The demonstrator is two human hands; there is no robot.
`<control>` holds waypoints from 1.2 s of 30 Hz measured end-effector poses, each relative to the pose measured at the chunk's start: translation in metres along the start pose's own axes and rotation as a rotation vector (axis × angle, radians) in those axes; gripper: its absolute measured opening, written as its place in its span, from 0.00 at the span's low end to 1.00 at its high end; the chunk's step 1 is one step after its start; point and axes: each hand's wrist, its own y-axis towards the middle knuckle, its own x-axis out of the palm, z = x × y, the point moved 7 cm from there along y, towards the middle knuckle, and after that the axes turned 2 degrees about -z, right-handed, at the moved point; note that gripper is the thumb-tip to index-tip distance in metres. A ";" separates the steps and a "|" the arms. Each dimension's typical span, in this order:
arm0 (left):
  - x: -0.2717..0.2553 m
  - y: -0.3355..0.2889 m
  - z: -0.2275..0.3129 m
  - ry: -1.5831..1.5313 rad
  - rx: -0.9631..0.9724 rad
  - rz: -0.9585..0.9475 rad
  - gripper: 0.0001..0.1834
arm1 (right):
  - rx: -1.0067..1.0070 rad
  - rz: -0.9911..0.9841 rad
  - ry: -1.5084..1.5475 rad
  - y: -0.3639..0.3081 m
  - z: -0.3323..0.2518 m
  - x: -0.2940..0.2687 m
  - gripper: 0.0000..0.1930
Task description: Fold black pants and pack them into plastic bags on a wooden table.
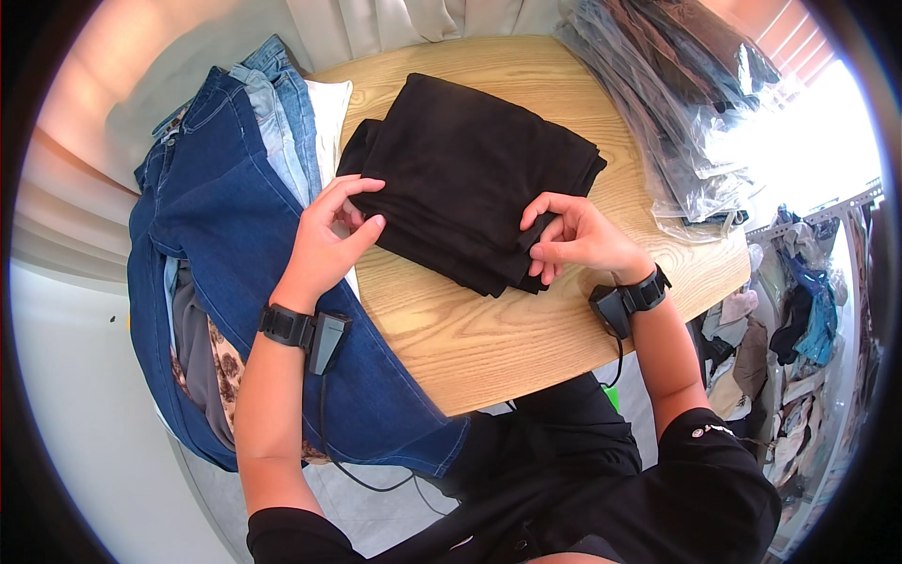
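A black folded garment (479, 160) lies in a thick, layered bundle on the wooden table. By its near left edge is my left hand (327, 240), thumb and forefinger apart, fingertips resting at the cloth. My right hand (584, 237) pinches the bundle's near right corner between thumb and fingers, where a small flap of cloth sticks up. What kind of garment it is cannot be made out from the folds. Each wrist wears a black strap with a small box and a cable.
Dark blue jeans (211, 188) lie over other clothes on the left, hanging past the table (442, 357) edge. Clear plastic bags of dark clothes (658, 103) are stacked at the far right. Beyond the right edge, a rack (799, 310) holds bagged garments. A pale curtain (395, 19) hangs behind.
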 end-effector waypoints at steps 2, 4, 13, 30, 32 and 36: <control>0.000 0.000 0.000 -0.018 0.004 0.006 0.21 | 0.001 0.000 0.003 0.000 0.000 0.000 0.13; 0.000 -0.001 -0.002 -0.021 -0.015 0.003 0.21 | 0.002 -0.003 0.005 0.000 0.000 0.000 0.13; 0.000 -0.001 -0.006 -0.034 -0.044 -0.004 0.22 | -0.005 -0.027 -0.013 -0.001 -0.001 0.002 0.12; 0.000 -0.002 -0.008 -0.047 -0.059 0.002 0.24 | -0.006 -0.033 -0.013 -0.001 0.000 0.001 0.12; 0.000 -0.002 -0.007 -0.056 -0.072 0.002 0.25 | -0.008 -0.035 -0.011 -0.001 0.000 0.001 0.12; -0.001 -0.002 -0.002 -0.015 -0.011 0.008 0.26 | -0.002 -0.025 -0.002 0.000 0.000 0.002 0.12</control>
